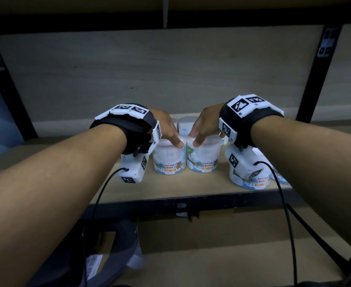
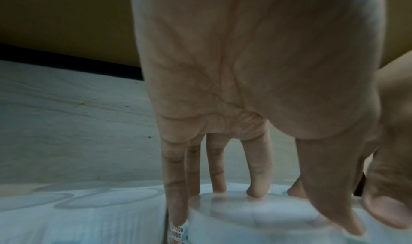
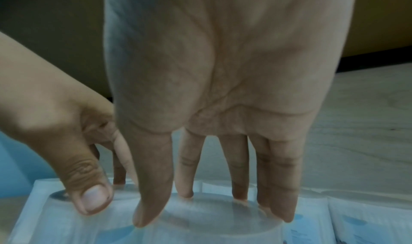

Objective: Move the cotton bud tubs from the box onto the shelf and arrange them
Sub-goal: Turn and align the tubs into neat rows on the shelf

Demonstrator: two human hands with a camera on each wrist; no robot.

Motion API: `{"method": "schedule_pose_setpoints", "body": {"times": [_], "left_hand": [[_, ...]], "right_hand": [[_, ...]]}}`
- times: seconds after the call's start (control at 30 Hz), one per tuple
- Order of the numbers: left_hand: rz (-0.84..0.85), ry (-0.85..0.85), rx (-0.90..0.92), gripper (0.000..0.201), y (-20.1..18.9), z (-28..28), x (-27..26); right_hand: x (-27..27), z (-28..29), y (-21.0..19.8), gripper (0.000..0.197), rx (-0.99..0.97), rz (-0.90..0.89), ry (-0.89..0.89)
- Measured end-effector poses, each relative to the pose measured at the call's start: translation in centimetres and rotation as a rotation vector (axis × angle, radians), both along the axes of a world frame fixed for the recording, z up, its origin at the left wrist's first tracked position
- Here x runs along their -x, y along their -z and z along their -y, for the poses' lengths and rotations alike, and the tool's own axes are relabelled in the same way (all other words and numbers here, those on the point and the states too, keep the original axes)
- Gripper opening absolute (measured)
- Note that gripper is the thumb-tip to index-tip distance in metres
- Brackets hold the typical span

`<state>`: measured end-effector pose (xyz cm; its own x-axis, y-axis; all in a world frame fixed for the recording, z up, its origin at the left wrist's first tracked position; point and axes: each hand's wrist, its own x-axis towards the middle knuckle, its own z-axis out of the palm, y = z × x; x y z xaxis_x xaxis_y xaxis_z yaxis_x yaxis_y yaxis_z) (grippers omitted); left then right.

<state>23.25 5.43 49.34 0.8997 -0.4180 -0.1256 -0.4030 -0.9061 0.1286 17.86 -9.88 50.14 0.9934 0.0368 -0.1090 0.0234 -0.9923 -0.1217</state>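
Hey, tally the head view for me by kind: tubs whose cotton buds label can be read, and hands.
Tubs with readable label: 3 (left tub, middle tub, right tub)
Hands: 2 (left hand, right hand)
Total: 5
Tubs behind are partly hidden, uncounted.

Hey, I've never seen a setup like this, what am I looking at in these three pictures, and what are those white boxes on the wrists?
No machine here: these are a person's two bare arms. The big picture comes from a camera on the head, looking down. The white boxes strapped to the wrists appear to be the wrist cameras; the other two pictures look along each palm at the fingers.

On the wooden shelf stand tubs labelled "Cotton Buds". The left hand grips the lid of the left tub from above, fingers round its rim. The right hand grips the right tub the same way. The two tubs stand side by side. A third tub stands near the shelf's front edge on the right, and more stand behind.
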Motion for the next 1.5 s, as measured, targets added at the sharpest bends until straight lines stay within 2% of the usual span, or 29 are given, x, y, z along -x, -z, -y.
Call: {"method": "schedule_pose_setpoints", "body": {"times": [0.47, 0.73, 1.1, 1.5], "left_hand": [[-0.023, 0.013, 0.022, 0.052, 0.1, -0.7, 1.6], [-0.054, 0.024, 0.019, 0.053, 0.1, -0.9, 3.0], [-0.037, 0.037, 0.040, 0.050, -0.1, -1.2, 5.1], [-0.026, 0.061, 0.011, 0.055, -0.1, -1.4, 6.5]], "right_hand": [[1.5, 0.3, 0.0, 0.044, -0.106, -0.015, 0.064], [2.9, 0.0, -0.1, 0.046, -0.031, -0.015, 0.051], [5.2, 0.0, -0.3, 0.046, -0.020, -0.028, 0.044], [5.9, 0.0, -0.3, 0.044, 0.006, -0.032, 0.026]]}}
